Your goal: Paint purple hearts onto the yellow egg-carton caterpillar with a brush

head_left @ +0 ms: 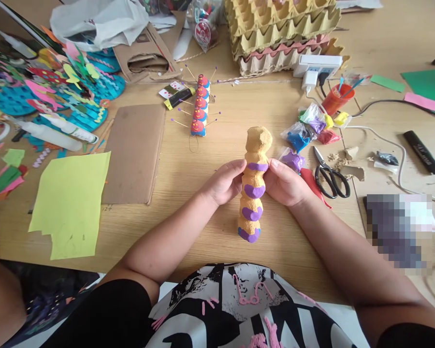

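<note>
Between my two hands is an egg-carton strip (pixel 252 200), yellow-tan and bumpy, held above the table close to my body. Purple clay patches sit on several of its bumps, and the farthest bump is bare. My left hand (pixel 226 181) pinches the strip's left edge near the upper part. On the opposite edge, my right hand (pixel 287 182) grips it with thumb and fingers. Beyond them stands a finished-looking caterpillar (pixel 200 106) with red and blue segments, smiling faces and purple-tipped sticks.
Right of my hands lie black scissors (pixel 331 176), bagged clay (pixel 297 137) and an orange cup (pixel 338 99). Stacked egg trays (pixel 282 29) and a power strip (pixel 317 65) are behind. Yellow paper (pixel 70 203), cardboard (pixel 134 154) and glue bottles (pixel 45 133) lie left. Another person's arm (pixel 2 290) shows lower left.
</note>
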`<state>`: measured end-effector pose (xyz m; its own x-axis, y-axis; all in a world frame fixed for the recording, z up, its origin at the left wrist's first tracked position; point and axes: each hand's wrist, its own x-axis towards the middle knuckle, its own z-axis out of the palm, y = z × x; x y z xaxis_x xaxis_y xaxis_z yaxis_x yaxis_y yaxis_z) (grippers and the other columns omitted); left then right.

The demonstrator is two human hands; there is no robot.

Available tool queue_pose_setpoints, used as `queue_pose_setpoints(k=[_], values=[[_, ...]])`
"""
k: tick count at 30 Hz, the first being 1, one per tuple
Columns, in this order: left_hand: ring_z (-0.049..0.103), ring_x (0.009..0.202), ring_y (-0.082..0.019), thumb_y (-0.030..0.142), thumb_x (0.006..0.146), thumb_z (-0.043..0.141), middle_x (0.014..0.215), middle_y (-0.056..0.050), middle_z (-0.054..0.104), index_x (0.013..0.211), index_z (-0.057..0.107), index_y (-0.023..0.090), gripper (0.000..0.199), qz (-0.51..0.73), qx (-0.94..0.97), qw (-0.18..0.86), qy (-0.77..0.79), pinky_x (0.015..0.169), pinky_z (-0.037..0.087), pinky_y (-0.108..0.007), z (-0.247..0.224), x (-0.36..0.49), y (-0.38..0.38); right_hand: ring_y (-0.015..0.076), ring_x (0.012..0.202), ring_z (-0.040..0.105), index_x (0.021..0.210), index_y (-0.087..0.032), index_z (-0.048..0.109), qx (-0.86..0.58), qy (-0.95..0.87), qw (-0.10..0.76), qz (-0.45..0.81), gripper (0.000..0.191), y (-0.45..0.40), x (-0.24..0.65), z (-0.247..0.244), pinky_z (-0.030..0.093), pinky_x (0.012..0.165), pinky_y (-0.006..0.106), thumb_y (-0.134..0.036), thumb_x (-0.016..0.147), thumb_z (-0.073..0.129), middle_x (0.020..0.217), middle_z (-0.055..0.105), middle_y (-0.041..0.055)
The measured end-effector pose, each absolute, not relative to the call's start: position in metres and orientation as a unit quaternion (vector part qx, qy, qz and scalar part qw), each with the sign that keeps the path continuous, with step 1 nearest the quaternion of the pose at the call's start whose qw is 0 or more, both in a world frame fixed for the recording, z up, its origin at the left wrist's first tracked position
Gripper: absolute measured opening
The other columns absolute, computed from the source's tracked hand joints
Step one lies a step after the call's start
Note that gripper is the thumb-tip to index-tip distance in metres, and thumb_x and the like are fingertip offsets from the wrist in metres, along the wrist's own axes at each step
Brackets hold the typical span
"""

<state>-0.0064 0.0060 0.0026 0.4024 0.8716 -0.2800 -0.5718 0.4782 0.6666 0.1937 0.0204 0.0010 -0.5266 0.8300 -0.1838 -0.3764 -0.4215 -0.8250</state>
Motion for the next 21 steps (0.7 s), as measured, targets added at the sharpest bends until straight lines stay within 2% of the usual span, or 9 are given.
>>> queue_pose_setpoints(k=[4, 7, 13, 18, 21], values=[[0.080, 0.079, -0.021, 0.057, 0.076, 0.108, 0.087, -0.004, 0.084, 0.093, 0.085, 0.019, 0.049, 0.463, 0.270, 0.787, 0.306, 0.073, 0.059, -0.031, 0.0017, -0.0064, 0.0074, 0.0232, 0.081, 0.073, 0.090, -0.027, 0.080, -0.283, -0.372, 0.398, 0.789, 0.045, 0.0211, 0.1937, -0.0012, 0.064, 0.080, 0.040, -0.065, 0.083, 0.101, 0.089, 0.081, 0.0030], [0.078, 0.078, -0.021, 0.060, 0.075, 0.108, 0.084, -0.003, 0.082, 0.089, 0.085, 0.020, 0.048, 0.479, 0.288, 0.772, 0.303, 0.072, 0.059, -0.031, 0.0015, -0.0047, 0.0075, 0.0236, 0.080, 0.074, 0.089, -0.028, 0.081, -0.286, -0.370, 0.419, 0.779, 0.043, 0.0209, 0.1920, -0.0009, 0.065, 0.079, 0.040, -0.064, 0.082, 0.103, 0.085, 0.081, 0.0022], [0.079, 0.083, -0.025, 0.068, 0.077, 0.104, 0.088, -0.006, 0.083, 0.093, 0.085, 0.022, 0.052, 0.478, 0.312, 0.759, 0.314, 0.075, 0.060, -0.036, 0.0015, -0.0030, 0.0076, 0.0307, 0.094, 0.080, 0.091, -0.029, 0.082, -0.288, -0.394, 0.408, 0.772, 0.049, 0.0207, 0.1890, 0.0069, 0.068, 0.085, 0.046, -0.075, 0.082, 0.098, 0.087, 0.082, 0.0053], [0.080, 0.083, -0.025, 0.073, 0.075, 0.103, 0.084, -0.004, 0.079, 0.094, 0.082, 0.022, 0.058, 0.476, 0.298, 0.766, 0.312, 0.075, 0.061, -0.036, 0.0012, -0.0041, 0.0077, 0.0222, 0.077, 0.073, 0.088, -0.027, 0.082, -0.301, -0.378, 0.425, 0.765, 0.046, 0.0194, 0.1877, 0.0081, 0.064, 0.076, 0.037, -0.063, 0.076, 0.107, 0.080, 0.078, 0.0013], [0.079, 0.081, -0.024, 0.070, 0.071, 0.107, 0.081, -0.004, 0.077, 0.090, 0.082, 0.022, 0.057, 0.473, 0.302, 0.763, 0.321, 0.073, 0.060, -0.035, 0.0016, -0.0042, 0.0078, 0.0183, 0.071, 0.069, 0.086, -0.025, 0.081, -0.294, -0.367, 0.428, 0.772, 0.046, 0.0192, 0.1877, 0.0066, 0.063, 0.075, 0.034, -0.061, 0.077, 0.107, 0.079, 0.077, 0.0003]])
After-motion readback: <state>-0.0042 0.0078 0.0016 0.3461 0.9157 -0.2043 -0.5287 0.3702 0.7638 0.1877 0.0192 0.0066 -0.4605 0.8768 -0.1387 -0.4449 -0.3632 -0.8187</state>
